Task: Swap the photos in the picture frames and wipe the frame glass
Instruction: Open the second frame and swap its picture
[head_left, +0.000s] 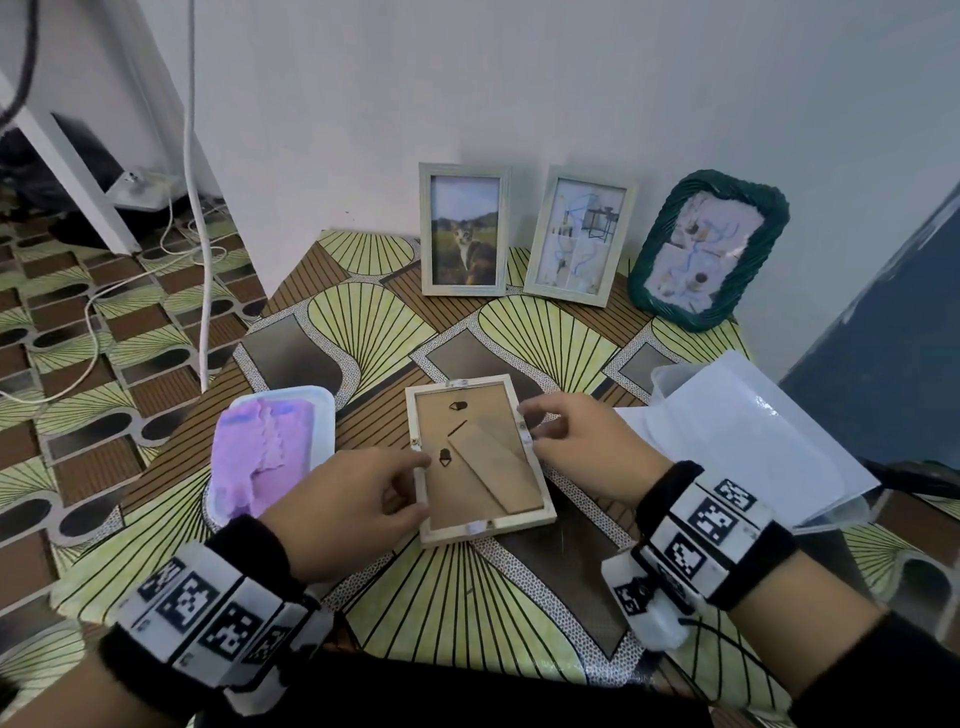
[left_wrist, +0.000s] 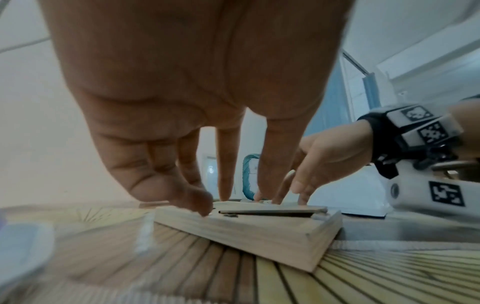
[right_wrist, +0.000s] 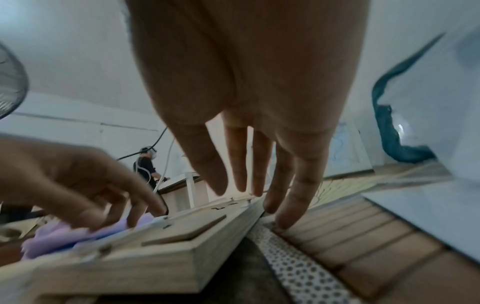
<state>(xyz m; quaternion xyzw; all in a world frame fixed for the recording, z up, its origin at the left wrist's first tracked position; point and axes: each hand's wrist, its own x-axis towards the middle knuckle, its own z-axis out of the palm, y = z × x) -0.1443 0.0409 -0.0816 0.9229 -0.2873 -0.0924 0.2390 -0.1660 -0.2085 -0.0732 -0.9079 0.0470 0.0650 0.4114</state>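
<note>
Face-down wooden frame (head_left: 480, 457) hides its glass; left hand (head_left: 353, 506) and right hand (head_left: 587, 452) touch its sides, fingers relaxed.

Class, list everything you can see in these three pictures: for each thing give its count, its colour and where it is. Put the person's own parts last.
Face-down frame: one, pale wood with brown backing board, table centre, between both hands.
Cat photo frame: one, pale grey-green, upright against the wall.
Sketch frame: one, pale, upright beside the cat photo frame.
Wicker frame: one, dark green, leaning on the wall, far right.
Tub: one, white, left of the face-down frame.
Cloth: one, lilac, inside the tub.
Plastic sheet: one, clear-white, right of the table.
Table: one, yellow-and-brown patterned cover.
Cables: several, white, on the floor at left.
Left hand: fingertips on the frame's left edge.
Right hand: fingertips at the frame's right edge; grip unclear.
</note>
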